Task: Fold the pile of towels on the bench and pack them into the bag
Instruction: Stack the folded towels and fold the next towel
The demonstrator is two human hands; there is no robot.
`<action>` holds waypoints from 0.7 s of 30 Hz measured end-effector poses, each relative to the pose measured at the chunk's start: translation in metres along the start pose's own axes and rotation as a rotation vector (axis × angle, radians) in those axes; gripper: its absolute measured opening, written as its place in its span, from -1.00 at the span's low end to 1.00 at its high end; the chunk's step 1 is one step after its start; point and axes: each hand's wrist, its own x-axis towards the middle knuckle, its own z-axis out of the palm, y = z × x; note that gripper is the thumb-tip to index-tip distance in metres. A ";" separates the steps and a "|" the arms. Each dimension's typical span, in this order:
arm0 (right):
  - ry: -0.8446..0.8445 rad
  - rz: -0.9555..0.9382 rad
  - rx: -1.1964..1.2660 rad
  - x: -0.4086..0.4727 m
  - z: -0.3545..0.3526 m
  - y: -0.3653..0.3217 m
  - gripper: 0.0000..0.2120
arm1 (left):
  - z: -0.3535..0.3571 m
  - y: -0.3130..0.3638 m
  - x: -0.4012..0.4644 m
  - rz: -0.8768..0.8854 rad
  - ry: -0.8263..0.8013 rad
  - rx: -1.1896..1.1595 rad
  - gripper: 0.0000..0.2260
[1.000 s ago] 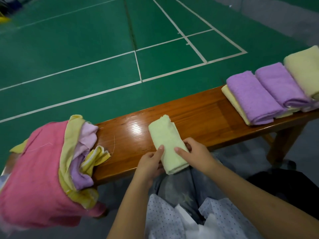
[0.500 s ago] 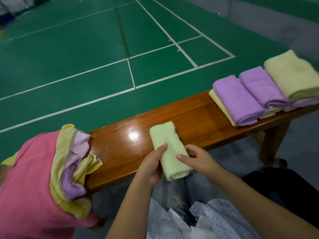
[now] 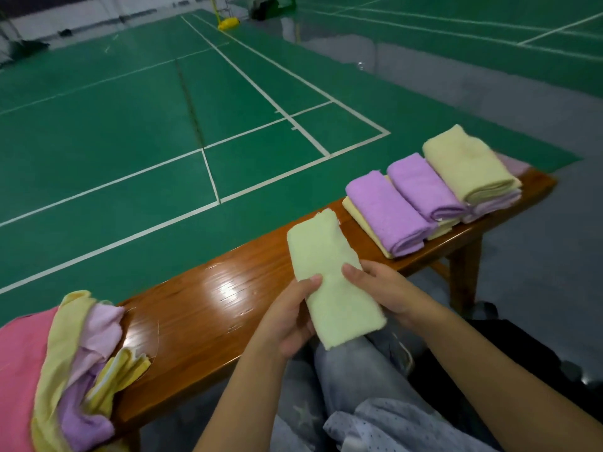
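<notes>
A folded pale green towel is held between both hands, lifted above the near edge of the wooden bench. My left hand grips its left side with the thumb on top. My right hand grips its right side. An unfolded pile of towels, pink, yellow and purple, lies on the bench's left end. Folded purple and yellow towels overlap in a row on the right end. A dark bag sits on the floor behind my right forearm, mostly hidden.
A green court floor with white lines stretches beyond the bench. Grey floor lies to the right. My knees in grey trousers are just below the towel. The bench leg stands at right.
Both hands have lifted the folded green towel off the bench and carried it to the right, toward the folded row. The camera has tilted up and turned right.
</notes>
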 end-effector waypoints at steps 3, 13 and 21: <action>0.074 -0.053 -0.028 0.000 -0.017 -0.016 -0.49 | 0.016 0.002 0.011 0.006 -0.079 0.053 -0.55; 0.266 -0.216 -0.284 0.038 -0.100 -0.105 -0.69 | 0.087 0.049 0.063 0.106 -0.120 -0.038 -0.61; 0.432 0.072 -0.912 0.087 -0.147 -0.079 -0.46 | 0.076 0.033 0.064 0.031 0.050 0.043 -0.58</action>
